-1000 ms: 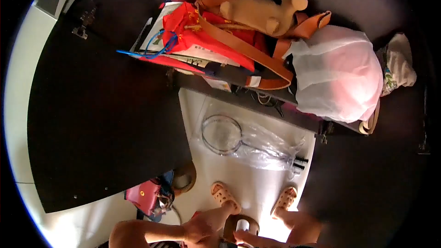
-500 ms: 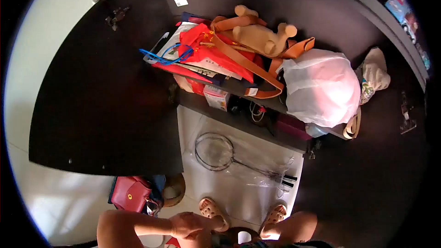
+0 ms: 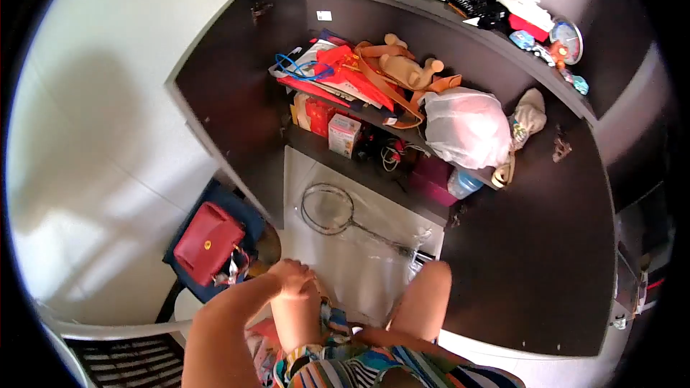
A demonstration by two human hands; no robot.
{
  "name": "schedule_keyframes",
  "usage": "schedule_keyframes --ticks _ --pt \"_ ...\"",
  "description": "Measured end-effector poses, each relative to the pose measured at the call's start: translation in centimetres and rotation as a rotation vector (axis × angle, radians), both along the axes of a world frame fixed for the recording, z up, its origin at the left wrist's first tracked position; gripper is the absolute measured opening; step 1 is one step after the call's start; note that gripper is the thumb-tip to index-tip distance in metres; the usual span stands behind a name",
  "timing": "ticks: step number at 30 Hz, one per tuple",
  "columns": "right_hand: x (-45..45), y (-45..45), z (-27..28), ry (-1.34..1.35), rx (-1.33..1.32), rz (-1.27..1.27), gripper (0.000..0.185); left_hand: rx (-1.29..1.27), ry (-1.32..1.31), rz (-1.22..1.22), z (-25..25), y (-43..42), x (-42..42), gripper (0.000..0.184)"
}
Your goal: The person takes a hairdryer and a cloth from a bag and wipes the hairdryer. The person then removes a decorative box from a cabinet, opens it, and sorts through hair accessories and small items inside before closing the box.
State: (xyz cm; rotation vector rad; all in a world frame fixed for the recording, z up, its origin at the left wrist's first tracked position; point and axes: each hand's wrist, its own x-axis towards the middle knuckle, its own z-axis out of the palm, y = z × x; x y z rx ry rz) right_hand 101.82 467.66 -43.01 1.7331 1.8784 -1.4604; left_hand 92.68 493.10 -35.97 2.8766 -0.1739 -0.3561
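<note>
My left hand (image 3: 293, 278) rests on my bent left knee, its fingers laid over the skin with nothing visible in them. Low in the middle, my right hand (image 3: 374, 336) is in shadow between my legs. A small white thing shows beside it, but its fingers are too dark to make out. In front of my feet, two rackets (image 3: 327, 208) lie in clear plastic on the pale floor. Beyond them stands an open dark cabinet (image 3: 352, 167). Its upper shelf holds a red bag (image 3: 348, 75), a tan soft toy (image 3: 406, 70) and a pink thing in white wrapping (image 3: 467, 128).
A red handbag (image 3: 208, 243) sits on a dark blue item at the left. The lower shelf has a white box (image 3: 344, 135), cables and a purple box (image 3: 432, 179). An open cabinet door (image 3: 532, 259) stands at the right. Small items and a round clock (image 3: 566, 39) occupy the upper ledge.
The view has risen and pulled back, bringing the upper ledge and my lap into sight. My left hand has stayed at my left knee. My right hand has become harder to see.
</note>
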Motion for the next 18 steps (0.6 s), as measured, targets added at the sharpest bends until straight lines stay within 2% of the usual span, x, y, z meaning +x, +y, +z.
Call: schedule_keyframes --ticks 2,5,7,8,9,12,15,18 --pt "-0.7 -0.2 1.0 -0.11 0.01 0.046 0.027 0.09 0.048 0.132 -0.3 -1.5 -0.5 0.03" --pt "2.0 -2.1 0.4 -0.276 0.492 -0.446 0.026 0.214 0.109 0.317 2.0 -4.7 -1.3 0.033" --pt "4.6 -3.3 -0.2 -0.42 0.932 -0.686 0.025 0.231 -0.008 0.452 0.9 -6.1 -2.2 0.032" --pt "4.0 -3.8 2.4 -0.546 1.039 -0.65 0.028 0.238 -0.06 0.518 0.5 -7.0 -3.0 0.032" --pt "3.1 -4.4 5.6 -0.669 1.141 -0.612 0.031 0.203 -0.225 0.591 0.8 -7.9 -4.0 0.029" --pt "1.6 -7.1 8.4 -0.977 0.999 -0.802 0.048 0.179 -0.594 0.794 0.6 -10.8 -5.9 0.028" --pt "1.8 -9.7 9.9 -0.378 0.974 -1.229 0.064 0.179 -0.659 0.786 2.3 -13.0 -7.4 0.027" --pt "3.0 -11.6 10.9 -0.527 0.702 -1.144 0.072 0.21 -0.665 0.727 3.6 -14.1 -7.4 0.028"
